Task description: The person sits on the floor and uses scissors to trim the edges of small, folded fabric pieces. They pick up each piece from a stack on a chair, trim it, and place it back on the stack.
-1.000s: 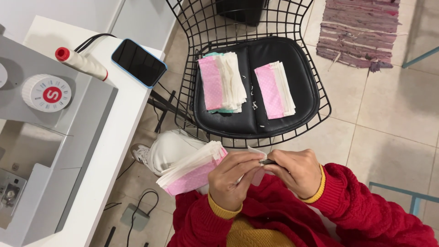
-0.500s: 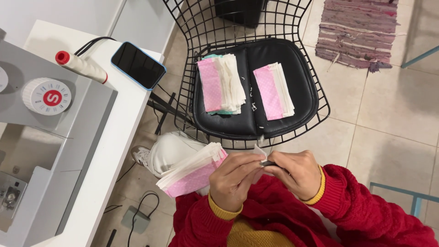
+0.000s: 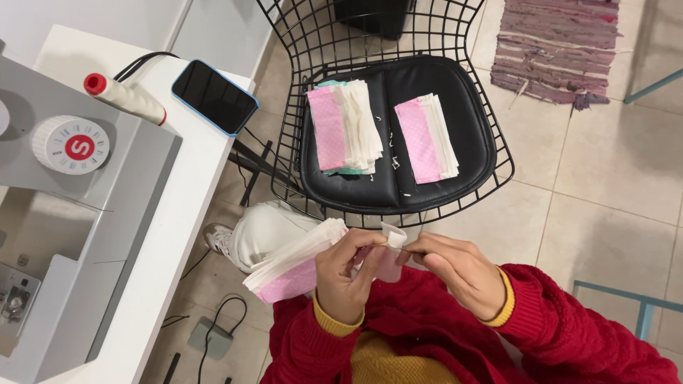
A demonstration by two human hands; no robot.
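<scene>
**Both your hands pinch one small fabric piece over your lap**

At the far left stands a grey sewing machine [image 3: 50, 235] on a white table [image 3: 174, 235], with a white thread spool with a red cap [image 3: 124, 97] lying on top of it. Just right of the spool, a black phone in a blue case [image 3: 215, 97] lies face up near the table's edge. Further right, a black wire chair with a black cushion [image 3: 384, 188] carries two stacks of pink and white fabric pieces [image 3: 345, 128], side by side but apart.

Below the chair, a stack of pink and white fabric pieces [image 3: 288, 264] rests on your lap, just left of your left hand [image 3: 345, 274]. That hand is closed, thumb and fingers pinched on a small pale pink fabric piece [image 3: 390, 245]. Your right hand [image 3: 462, 274] meets it from the other side, fingertips closed on the same piece's upper edge. The piece hangs between both hands, in front of your red knitted sweater [image 3: 441, 334].
</scene>
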